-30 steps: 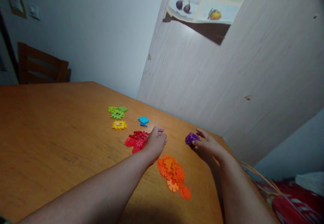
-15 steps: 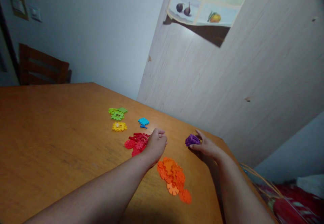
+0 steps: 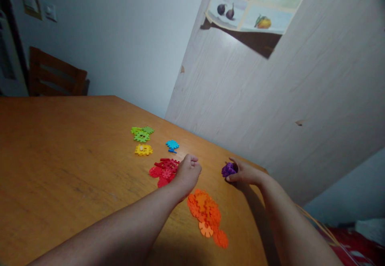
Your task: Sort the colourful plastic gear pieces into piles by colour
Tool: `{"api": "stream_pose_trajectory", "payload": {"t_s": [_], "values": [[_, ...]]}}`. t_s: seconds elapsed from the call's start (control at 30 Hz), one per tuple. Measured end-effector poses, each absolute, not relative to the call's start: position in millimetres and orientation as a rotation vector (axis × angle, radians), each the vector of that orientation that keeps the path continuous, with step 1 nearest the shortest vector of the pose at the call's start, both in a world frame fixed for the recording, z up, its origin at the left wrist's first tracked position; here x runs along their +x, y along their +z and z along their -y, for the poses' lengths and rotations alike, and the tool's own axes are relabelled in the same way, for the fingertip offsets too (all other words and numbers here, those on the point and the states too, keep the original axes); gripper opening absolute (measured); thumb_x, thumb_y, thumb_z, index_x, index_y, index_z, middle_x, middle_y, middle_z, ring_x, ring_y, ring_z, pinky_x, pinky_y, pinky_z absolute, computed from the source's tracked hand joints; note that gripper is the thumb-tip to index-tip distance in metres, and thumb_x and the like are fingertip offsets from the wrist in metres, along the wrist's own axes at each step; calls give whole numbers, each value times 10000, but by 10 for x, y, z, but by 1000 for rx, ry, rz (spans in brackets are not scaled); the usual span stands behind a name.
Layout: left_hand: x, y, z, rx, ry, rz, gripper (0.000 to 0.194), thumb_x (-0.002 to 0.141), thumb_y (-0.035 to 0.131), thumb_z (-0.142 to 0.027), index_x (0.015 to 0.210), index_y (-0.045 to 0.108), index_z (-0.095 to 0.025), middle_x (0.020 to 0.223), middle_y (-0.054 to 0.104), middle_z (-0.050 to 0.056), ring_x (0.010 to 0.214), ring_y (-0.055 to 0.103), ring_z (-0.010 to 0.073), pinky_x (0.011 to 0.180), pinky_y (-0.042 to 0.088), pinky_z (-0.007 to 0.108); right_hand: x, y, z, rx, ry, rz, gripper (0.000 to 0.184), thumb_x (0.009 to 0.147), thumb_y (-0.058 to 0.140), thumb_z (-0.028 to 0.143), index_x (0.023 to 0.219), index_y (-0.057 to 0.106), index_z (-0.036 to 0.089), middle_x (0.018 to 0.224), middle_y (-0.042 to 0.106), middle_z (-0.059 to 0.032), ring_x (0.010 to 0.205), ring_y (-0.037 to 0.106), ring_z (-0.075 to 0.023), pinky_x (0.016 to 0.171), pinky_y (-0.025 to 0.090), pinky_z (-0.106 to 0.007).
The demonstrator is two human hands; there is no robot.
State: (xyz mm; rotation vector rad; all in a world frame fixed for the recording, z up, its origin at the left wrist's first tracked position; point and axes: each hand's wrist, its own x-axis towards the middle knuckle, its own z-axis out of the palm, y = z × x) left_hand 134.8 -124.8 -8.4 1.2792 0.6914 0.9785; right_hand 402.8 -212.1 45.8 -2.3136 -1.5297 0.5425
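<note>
My right hand has its thumb and fingers around a small clump of purple plastic interlocking pieces near the table's right edge. My left hand is closed, its fingers curled in; anything inside them is hidden. It hovers over or rests at the right side of a pile of red interlocking pieces, partly covering it; I cannot tell whether it touches them. Nearer to me, between my forearms, lies a heap of orange notched discs and pieces.
Farther back on the wooden table lie green pieces, yellow pieces and blue pieces. A wall panel with a fruit poster borders the far side. A wooden chair stands at the back left.
My right thumb and fingers have drawn closer around the purple pieces, and the wrist is bent more. My left hand stays by the red pile. The view has shifted slightly.
</note>
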Motion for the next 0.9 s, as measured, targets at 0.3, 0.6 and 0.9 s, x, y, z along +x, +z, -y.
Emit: {"api": "stream_pose_trajectory", "payload": {"t_s": [0.3,0.6,0.9], "values": [[1366,-114,1234,1281,976,-685,214,834,553,-173,1047,531,-173,860,590,15,697,551,125,629,416,231,3905,435,2059,-2316,522,1556,764,576,846,261,1284,583,150,1156,703,-122,1149,629,-287,1022,476,-385],[1347,-97,1248,1287,974,-679,207,841,558,-184,1046,528,-184,830,591,5,696,547,125,637,415,227,3885,448,2045,-2340,524,1607,434,603,778,204,1005,615,192,954,703,-53,928,644,-223,838,512,-335],[1328,-80,1269,1276,971,-682,206,838,560,-183,1042,533,-182,816,581,-1,689,545,120,642,412,221,3910,469,2089,-2249,505,1567,831,573,831,264,1353,572,148,1301,661,-157,1185,628,-305,1055,471,-420]]}}
